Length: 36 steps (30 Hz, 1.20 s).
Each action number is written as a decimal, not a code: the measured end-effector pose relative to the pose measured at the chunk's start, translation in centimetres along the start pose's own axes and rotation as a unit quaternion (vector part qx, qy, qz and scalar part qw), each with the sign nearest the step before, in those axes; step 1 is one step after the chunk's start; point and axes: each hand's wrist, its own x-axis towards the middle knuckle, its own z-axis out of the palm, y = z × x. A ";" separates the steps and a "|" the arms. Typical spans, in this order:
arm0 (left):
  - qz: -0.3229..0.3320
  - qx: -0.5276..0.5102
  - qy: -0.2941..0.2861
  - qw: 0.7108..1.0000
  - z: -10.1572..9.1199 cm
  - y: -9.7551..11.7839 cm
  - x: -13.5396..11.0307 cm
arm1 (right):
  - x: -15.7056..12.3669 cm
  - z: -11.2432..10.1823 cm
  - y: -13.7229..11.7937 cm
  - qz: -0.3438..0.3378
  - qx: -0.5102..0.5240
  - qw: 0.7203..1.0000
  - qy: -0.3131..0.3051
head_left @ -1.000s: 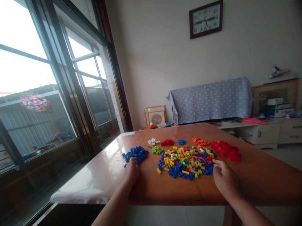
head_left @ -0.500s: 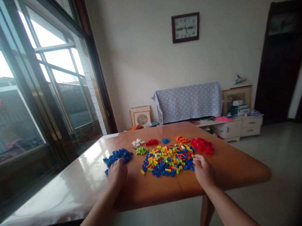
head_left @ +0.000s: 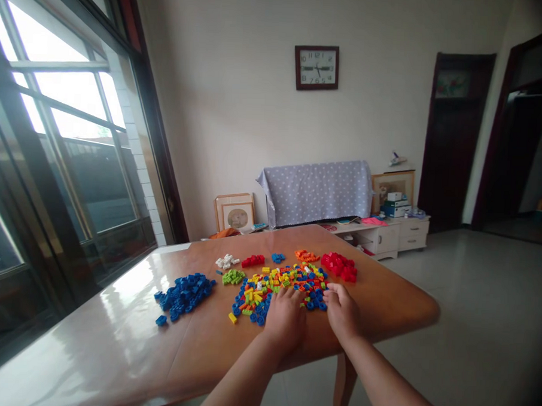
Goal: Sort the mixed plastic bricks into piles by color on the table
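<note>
A mixed pile of small plastic building bricks and blue rings [head_left: 258, 295] lies on the wooden table [head_left: 193, 349]. Over its near middle is my left hand [head_left: 286, 314], back up, fingers slightly apart and bent down onto the bricks; its fingertips are partly hidden. My right hand [head_left: 343, 311] rests at the pile's right edge, loosely curled with thumb and forefinger apart, beside some blue rings. I see nothing held in either hand. To the left lies a heap of blue pieces [head_left: 186, 295], with one blue piece [head_left: 161, 320] apart from it.
Behind the mixed pile sit small groups of white [head_left: 227, 261], green [head_left: 233, 277], red [head_left: 253, 261], blue [head_left: 278, 258] and orange bricks [head_left: 307, 256]. A heap of translucent red pieces [head_left: 339, 266] stands at the right. The table's rounded corner [head_left: 432, 312] is beyond my right hand.
My left hand has left the blue heap and moved right to the mixed pile. My right hand stays at the pile's right edge. The camera view has turned right and levelled.
</note>
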 end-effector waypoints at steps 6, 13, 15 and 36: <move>0.012 0.019 -0.033 0.999 2.6 3.6 2.4 | 0.0 -0.3 0.0 -0.017 -0.033 0.999 0.015; 0.014 0.033 -0.039 0.999 3.8 3.6 3.0 | -0.1 -0.3 -0.1 -0.025 -0.067 0.997 0.022; 0.012 0.039 -0.036 0.999 4.1 3.7 2.9 | -0.1 -0.3 -0.1 -0.028 -0.072 0.997 0.023; 0.022 0.025 -0.057 0.998 2.2 2.7 2.5 | -0.4 -0.4 -0.2 -0.037 -0.034 0.998 0.036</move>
